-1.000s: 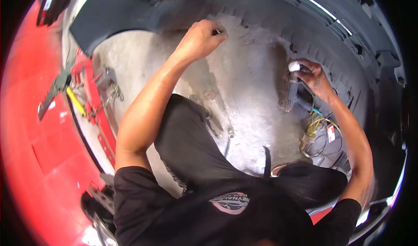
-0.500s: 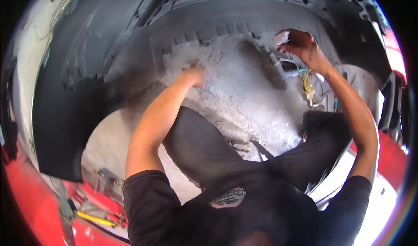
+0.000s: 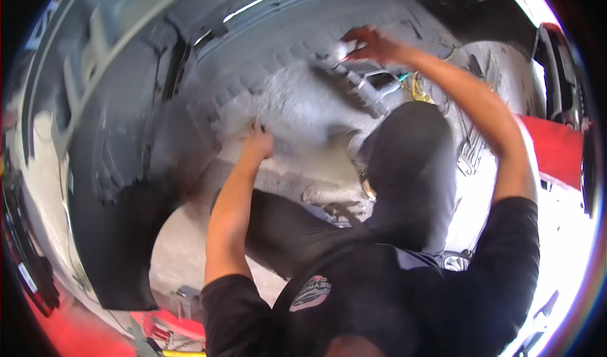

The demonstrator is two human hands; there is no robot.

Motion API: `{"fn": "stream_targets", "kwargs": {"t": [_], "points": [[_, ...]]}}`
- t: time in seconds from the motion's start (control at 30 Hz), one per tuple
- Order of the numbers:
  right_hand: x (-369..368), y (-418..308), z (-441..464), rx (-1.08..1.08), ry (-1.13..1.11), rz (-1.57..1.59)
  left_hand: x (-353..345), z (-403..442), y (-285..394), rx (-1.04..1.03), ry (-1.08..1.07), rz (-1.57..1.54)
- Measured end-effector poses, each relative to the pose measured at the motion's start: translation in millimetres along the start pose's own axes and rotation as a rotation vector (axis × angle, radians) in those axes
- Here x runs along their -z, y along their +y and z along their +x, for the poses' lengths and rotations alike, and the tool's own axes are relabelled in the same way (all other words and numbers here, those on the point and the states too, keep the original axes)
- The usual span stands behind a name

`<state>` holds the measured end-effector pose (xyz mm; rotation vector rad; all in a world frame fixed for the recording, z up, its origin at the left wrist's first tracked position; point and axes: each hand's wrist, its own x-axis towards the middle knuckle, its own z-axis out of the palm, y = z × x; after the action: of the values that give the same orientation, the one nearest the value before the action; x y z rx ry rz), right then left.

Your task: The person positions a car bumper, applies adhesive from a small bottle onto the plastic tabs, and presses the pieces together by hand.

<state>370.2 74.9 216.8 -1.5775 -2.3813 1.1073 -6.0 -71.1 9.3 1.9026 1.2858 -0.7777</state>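
Observation:
A large dark grey curved car bumper cover (image 3: pixel 120 230) arches around me on a pale, dusty floor (image 3: pixel 291 104). My right hand (image 3: pixel 373 46) is raised near the far inner side of the bumper, its fingers closed on a small white piece (image 3: pixel 343 49) whose kind I cannot make out. Just below that hand lies a long grey part (image 3: pixel 363 91). My left hand (image 3: pixel 259 142) is low over the dusty surface, fingers curled and blurred; a small dark spot shows at the fingertips, too small to name.
Yellow wires (image 3: pixel 417 88) lie at the right by my raised knee (image 3: pixel 414 135). A red panel (image 3: pixel 551 151) stands at the far right. Red and yellow items (image 3: pixel 171 332) lie at the lower left. Bits of debris (image 3: pixel 338 211) sit between my legs.
The view has turned and shifted. My right hand with the white piece has moved left across the picture, past the grey part. My right knee has come up.

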Motion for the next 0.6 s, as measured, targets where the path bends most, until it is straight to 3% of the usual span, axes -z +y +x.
{"fn": "stream_targets", "kwargs": {"t": [0.03, 0.1, 0.17, 0.23, 0.33, 0.47, 0.5, 0.6], "points": [[-13.9, -8.1, -0.9, -0.177, -0.027, 0.051, -1.5, -5.0, 0.4, -0.015, 0.016, -0.001], [-56.3, 10.9, 2.4, -0.27, 0.011, 0.228, -2.4, -3.8, -2.5, -0.035, 0.008, -0.023], [-109.4, 26.6, 10.3, -0.234, 0.124, 0.023, 1.9, -11.6, 1.8, -0.025, 0.065, -0.062], [-161.2, 55.5, 35.1, -0.049, 0.066, 0.025, 10.7, -18.0, 6.5, 0.032, 0.08, -0.114], [-217.8, 77.1, 53.6, 0.013, -0.082, 0.106, 10.4, -27.9, 37.3, 0.158, 0.199, -0.178], [-227.6, 74.3, 72.7, 0.006, -0.152, 0.084, -39.1, -42.6, 51.0, 0.228, 0.42, -0.29], [-223.9, 70.9, 76.7, -0.003, -0.145, 0.076, -17.8, -58.5, 62.1, 0.262, 0.336, -0.475], [-212.5, 57.7, 88.4, 0.035, -0.129, 0.068, -12.1, -66.5, 66.4, 0.231, 0.333, -0.483]]}}
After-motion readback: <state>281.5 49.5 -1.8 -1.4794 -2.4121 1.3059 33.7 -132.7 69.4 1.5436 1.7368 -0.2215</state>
